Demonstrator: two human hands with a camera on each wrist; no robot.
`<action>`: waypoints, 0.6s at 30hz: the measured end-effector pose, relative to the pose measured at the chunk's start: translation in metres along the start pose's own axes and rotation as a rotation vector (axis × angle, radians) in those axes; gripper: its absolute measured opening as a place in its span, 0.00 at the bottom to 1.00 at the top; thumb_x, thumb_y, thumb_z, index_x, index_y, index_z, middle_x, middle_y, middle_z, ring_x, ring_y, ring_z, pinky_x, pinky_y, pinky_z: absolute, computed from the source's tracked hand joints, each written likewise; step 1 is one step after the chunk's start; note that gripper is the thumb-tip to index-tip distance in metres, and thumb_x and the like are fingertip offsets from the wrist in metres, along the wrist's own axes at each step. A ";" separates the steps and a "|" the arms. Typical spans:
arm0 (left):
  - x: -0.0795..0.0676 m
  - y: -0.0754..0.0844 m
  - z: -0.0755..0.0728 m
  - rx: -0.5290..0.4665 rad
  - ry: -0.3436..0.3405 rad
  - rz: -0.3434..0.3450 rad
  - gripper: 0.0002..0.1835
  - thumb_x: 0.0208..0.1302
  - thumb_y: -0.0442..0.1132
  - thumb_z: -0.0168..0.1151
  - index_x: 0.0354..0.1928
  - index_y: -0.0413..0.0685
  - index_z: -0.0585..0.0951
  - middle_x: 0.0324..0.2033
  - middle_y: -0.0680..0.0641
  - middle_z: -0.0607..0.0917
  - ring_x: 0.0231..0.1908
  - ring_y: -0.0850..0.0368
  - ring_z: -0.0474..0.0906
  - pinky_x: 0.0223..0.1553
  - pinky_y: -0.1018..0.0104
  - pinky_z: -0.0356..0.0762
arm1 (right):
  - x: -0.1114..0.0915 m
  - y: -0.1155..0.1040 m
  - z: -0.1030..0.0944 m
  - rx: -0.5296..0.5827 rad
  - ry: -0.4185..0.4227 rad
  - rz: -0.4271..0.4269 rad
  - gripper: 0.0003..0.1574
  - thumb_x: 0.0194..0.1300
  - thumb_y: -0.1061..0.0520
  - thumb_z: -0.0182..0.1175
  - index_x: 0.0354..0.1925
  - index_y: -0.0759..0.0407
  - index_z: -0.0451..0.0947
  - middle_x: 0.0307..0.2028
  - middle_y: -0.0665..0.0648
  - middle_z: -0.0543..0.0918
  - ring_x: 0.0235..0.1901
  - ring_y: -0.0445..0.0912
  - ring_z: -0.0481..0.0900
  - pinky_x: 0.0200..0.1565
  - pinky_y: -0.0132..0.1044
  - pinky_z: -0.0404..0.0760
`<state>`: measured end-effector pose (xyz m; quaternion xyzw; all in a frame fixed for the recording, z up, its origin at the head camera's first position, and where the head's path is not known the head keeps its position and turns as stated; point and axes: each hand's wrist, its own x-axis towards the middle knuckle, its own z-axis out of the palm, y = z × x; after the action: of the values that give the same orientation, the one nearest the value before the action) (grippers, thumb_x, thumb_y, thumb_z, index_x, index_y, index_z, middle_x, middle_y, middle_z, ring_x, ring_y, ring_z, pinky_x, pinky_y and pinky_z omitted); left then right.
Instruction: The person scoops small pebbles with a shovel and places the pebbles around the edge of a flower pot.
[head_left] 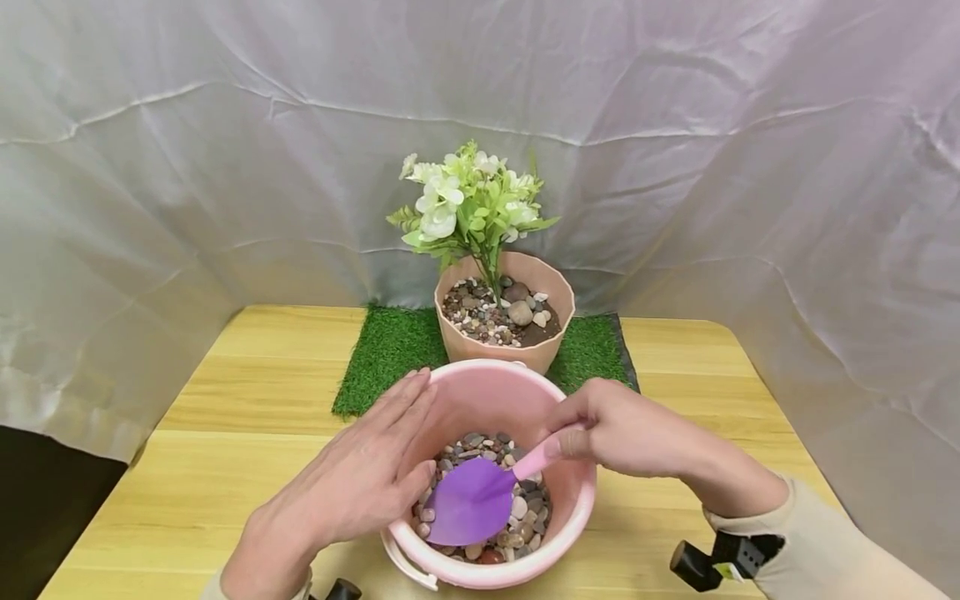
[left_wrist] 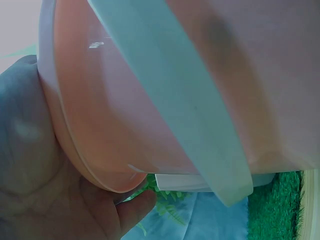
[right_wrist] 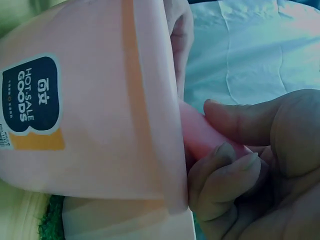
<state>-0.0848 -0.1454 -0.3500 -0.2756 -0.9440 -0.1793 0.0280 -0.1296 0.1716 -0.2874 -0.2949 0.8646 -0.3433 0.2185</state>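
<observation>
Table (head_left: 225,400) wood, white drape | left hand (head_left: 360,475) flat on bucket (head_left: 480,392) | right hand (head_left: 630,433) grips scoop (head_left: 480,500)

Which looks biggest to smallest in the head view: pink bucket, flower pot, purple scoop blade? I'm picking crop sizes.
1. pink bucket, though it is nearest the camera, which inflates it.
2. flower pot, farther back.
3. purple scoop blade, clearly smallest.

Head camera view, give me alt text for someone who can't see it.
A right hand holds a pink-handled purple plastic scoop over pebbles in a round pink plastic bucket, the left hand resting flat on its rim; behind stands a potted white-flowered plant.
</observation>
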 end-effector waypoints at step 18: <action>-0.002 0.001 -0.001 -0.021 -0.002 -0.028 0.44 0.73 0.51 0.60 0.83 0.40 0.56 0.84 0.44 0.48 0.84 0.47 0.46 0.82 0.48 0.52 | -0.024 0.018 -0.027 0.228 0.013 0.060 0.11 0.70 0.55 0.67 0.45 0.55 0.93 0.17 0.47 0.74 0.14 0.35 0.62 0.12 0.29 0.61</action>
<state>-0.0831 -0.1460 -0.3489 -0.2628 -0.9458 -0.1895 0.0216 -0.1343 0.2105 -0.2785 -0.2399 0.8297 -0.4348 0.2550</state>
